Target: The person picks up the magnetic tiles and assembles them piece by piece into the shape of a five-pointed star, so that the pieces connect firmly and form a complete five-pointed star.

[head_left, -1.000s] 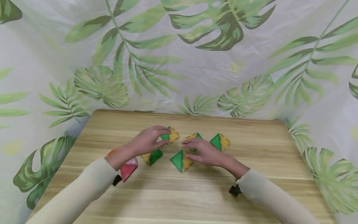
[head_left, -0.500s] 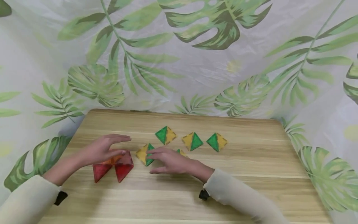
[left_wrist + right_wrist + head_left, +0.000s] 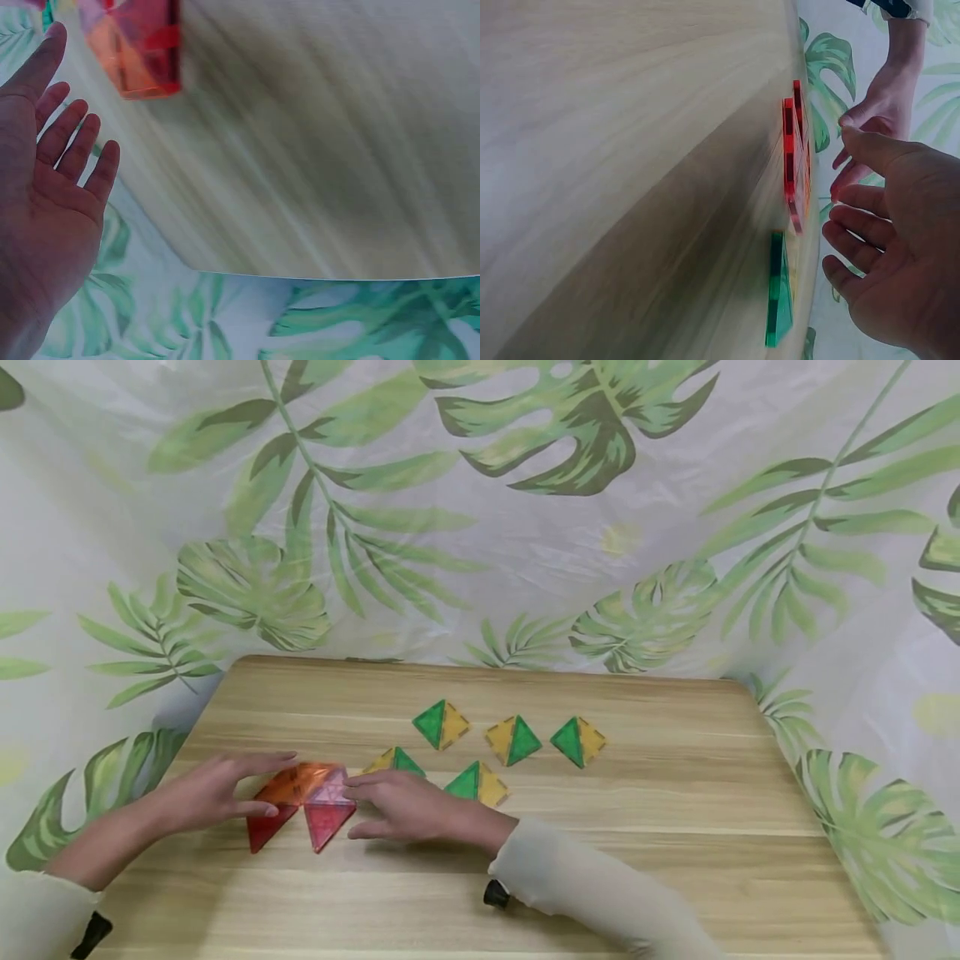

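A cluster of translucent triangular tiles lies at the table's left: orange tiles [image 3: 288, 786], a pink tile [image 3: 328, 787], a left red tile [image 3: 267, 830] and a right red tile [image 3: 328, 823]. My left hand [image 3: 198, 795] hovers at the cluster's left side, fingers extended over the orange part. At the pink tile's right edge are the fingertips of my right hand [image 3: 412, 808]; contact cannot be told. Neither hand holds anything. In the right wrist view the fingers of the right hand [image 3: 900, 232] are loosely bent, with a green tile [image 3: 778, 292] lying flat beyond.
Several green-and-yellow tile pairs lie flat: a back-left pair [image 3: 430, 725], a middle pair [image 3: 525, 741], a right pair [image 3: 568, 742], a front pair [image 3: 462, 782] and one partly hidden behind the right hand [image 3: 406, 762]. A leaf-print cloth [image 3: 480, 527] hangs behind the wooden table [image 3: 637, 860].
Both hands have moved left, from the green-and-yellow pairs to either side of the red, orange and pink cluster. The left hand has also come nearer the table's front. The view has shifted slightly.
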`<act>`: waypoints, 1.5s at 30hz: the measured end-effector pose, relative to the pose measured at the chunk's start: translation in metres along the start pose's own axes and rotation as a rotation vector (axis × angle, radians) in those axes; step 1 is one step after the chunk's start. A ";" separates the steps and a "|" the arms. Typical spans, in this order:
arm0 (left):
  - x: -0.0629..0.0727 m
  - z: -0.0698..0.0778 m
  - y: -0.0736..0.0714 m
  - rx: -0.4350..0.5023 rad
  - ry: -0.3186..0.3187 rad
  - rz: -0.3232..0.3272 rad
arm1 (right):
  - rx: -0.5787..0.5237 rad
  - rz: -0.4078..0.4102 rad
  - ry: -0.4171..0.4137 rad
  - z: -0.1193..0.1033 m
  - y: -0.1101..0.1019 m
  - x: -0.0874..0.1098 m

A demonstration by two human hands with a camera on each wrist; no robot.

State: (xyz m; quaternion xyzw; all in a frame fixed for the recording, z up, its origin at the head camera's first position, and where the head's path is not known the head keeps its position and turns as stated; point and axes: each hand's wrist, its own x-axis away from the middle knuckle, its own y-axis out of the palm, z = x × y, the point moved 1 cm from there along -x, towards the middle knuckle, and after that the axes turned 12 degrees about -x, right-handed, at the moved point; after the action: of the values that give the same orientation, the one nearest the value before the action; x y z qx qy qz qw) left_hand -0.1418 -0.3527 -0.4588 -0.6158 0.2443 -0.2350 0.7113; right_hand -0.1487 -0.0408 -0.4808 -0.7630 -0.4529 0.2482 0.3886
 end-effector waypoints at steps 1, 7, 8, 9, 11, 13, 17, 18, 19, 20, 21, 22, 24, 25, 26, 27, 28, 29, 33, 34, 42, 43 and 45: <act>0.002 -0.002 0.003 -0.002 0.003 0.003 | 0.001 0.000 0.007 -0.001 0.002 -0.003; 0.011 -0.006 0.018 0.003 0.009 -0.027 | -0.027 -0.051 0.027 -0.003 0.012 -0.017; 0.012 -0.005 0.019 0.005 0.005 -0.045 | -0.029 -0.068 0.030 -0.004 0.014 -0.018; 0.013 -0.005 0.020 0.008 0.001 -0.061 | -0.027 -0.086 0.035 -0.004 0.015 -0.018; 0.014 -0.005 0.023 0.019 -0.006 -0.076 | -0.024 -0.109 0.044 -0.004 0.016 -0.019; 0.016 -0.004 0.025 0.023 0.005 -0.060 | -0.023 -0.117 0.040 -0.005 0.016 -0.018; 0.021 0.001 0.030 0.007 0.061 0.010 | -0.030 -0.105 0.015 -0.006 0.016 -0.013; 0.022 0.002 0.032 0.006 0.076 0.023 | -0.034 -0.104 0.007 -0.006 0.017 -0.010; 0.023 0.004 0.033 0.007 0.091 0.032 | -0.037 -0.107 0.003 -0.007 0.017 -0.008; 0.024 0.006 0.033 0.006 0.101 0.035 | -0.036 -0.111 -0.002 -0.008 0.017 -0.005; 0.025 0.008 0.033 0.009 0.110 0.038 | -0.040 -0.115 -0.008 -0.008 0.017 -0.001; 0.025 0.011 0.033 0.014 0.118 0.039 | -0.045 -0.120 -0.011 -0.009 0.017 0.002; 0.025 0.016 0.033 0.024 0.133 0.032 | -0.048 -0.130 -0.014 -0.011 0.017 0.011; 0.024 0.020 0.033 0.024 0.141 0.034 | -0.048 -0.137 -0.014 -0.012 0.016 0.016; 0.023 0.024 0.034 0.026 0.147 0.036 | -0.050 -0.142 -0.014 -0.013 0.016 0.021; 0.023 0.028 0.034 0.038 0.158 0.038 | -0.056 -0.147 -0.015 -0.014 0.016 0.027; 0.022 0.033 0.034 0.050 0.166 0.039 | -0.058 -0.152 -0.014 -0.015 0.015 0.033; 0.022 0.037 0.035 0.055 0.174 0.044 | -0.061 -0.156 -0.015 -0.016 0.015 0.039; 0.020 0.058 0.038 0.090 0.202 0.051 | -0.097 -0.166 -0.022 -0.017 0.014 0.063; 0.019 0.064 0.039 0.092 0.205 0.053 | -0.105 -0.166 -0.025 -0.017 0.014 0.070; 0.002 0.112 0.048 0.123 0.257 0.084 | -0.136 -0.149 -0.031 -0.011 0.008 0.120; -0.001 0.117 0.049 0.126 0.260 0.082 | -0.132 -0.139 -0.037 -0.009 0.007 0.127; -0.009 0.128 0.050 0.129 0.273 0.071 | -0.135 -0.121 -0.044 -0.006 0.006 0.141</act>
State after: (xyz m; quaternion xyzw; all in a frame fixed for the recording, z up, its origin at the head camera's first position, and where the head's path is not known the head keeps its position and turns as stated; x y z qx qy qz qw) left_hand -0.0657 -0.2432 -0.4925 -0.5220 0.3450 -0.3064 0.7174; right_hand -0.0759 0.0796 -0.4861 -0.7530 -0.5224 0.2100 0.3407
